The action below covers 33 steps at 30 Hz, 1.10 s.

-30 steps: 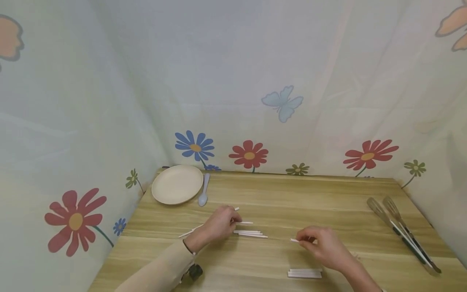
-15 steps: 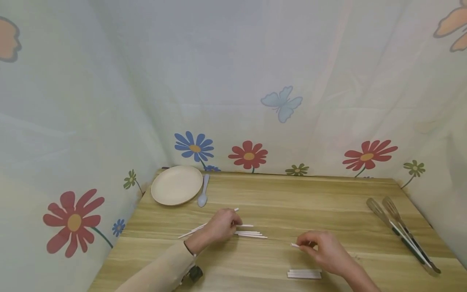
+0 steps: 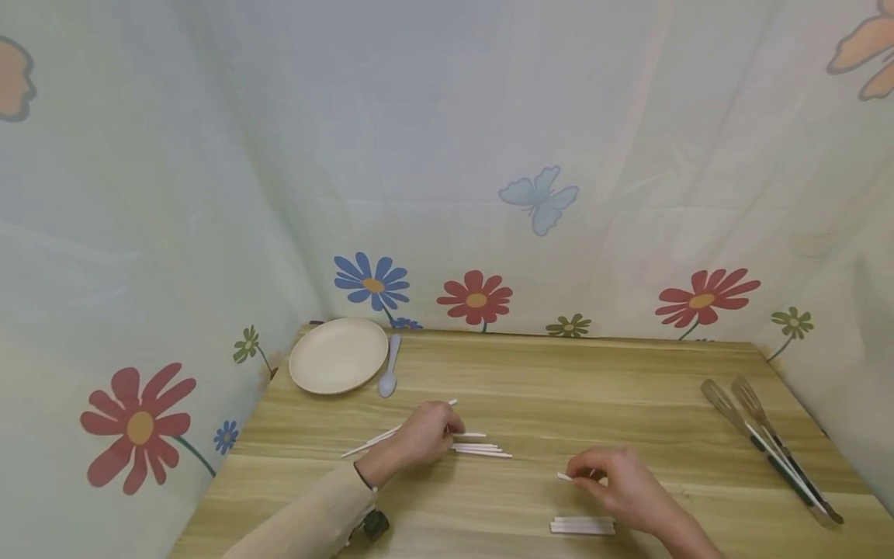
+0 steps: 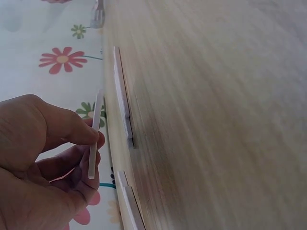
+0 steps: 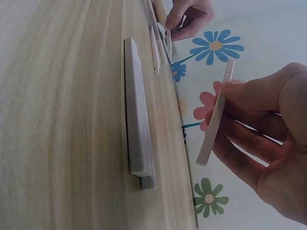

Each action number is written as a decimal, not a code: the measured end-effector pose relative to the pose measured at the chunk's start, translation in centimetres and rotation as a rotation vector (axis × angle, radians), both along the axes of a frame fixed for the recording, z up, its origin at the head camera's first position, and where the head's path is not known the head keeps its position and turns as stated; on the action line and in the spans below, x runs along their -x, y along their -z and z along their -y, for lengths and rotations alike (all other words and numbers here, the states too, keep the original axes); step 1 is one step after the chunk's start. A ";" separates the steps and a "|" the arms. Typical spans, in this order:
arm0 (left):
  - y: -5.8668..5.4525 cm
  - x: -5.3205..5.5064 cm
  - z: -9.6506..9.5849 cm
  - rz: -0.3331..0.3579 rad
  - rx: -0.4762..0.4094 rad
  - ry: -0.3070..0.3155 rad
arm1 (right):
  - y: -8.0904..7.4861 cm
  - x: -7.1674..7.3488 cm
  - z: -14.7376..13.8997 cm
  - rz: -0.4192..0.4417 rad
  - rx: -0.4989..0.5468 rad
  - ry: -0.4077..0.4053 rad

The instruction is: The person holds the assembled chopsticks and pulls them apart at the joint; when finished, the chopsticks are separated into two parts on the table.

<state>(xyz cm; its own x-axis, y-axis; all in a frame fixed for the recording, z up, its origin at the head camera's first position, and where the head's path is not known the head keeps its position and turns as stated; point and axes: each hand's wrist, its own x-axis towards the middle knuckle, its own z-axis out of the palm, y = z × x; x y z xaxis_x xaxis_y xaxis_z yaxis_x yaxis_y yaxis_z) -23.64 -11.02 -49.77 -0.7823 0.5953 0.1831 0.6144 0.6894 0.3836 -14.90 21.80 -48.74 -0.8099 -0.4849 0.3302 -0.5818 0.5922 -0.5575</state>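
My left hand (image 3: 427,435) pinches a thin white stick (image 4: 92,160) between thumb and fingers, lifted off the wood in the left wrist view. My right hand (image 3: 621,485) holds another short white stick (image 5: 211,134) the same way, above the table. Just right of the left hand lies a loose group of white sticks (image 3: 482,450). A neat stack of white sticks (image 3: 582,526) lies below the right hand, near the front. More sticks (image 3: 366,443) lie left of the left hand, partly covered by it.
A cream plate (image 3: 338,357) stands at the back left, with a grey spoon (image 3: 389,376) beside it. Tongs with slotted heads (image 3: 775,454) lie along the right side. A flowered curtain (image 3: 447,155) encloses the back and sides of the table (image 3: 594,380).
My right hand has come down a little toward the near stack, still holding its stick. The left hand has shifted slightly down with its stick. Everything on the table lies as before.
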 end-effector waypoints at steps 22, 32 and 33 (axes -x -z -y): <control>0.4 0.3 -0.4 -0.034 0.011 0.040 | 0.1 -0.6 -0.2 0.097 -0.002 -0.028; 0.7 0.4 -0.5 -0.033 0.016 0.050 | 0.3 -0.8 -0.3 0.090 -0.002 -0.046; 0.7 0.4 -0.5 -0.034 0.017 0.051 | 0.3 -0.8 -0.3 0.091 -0.003 -0.046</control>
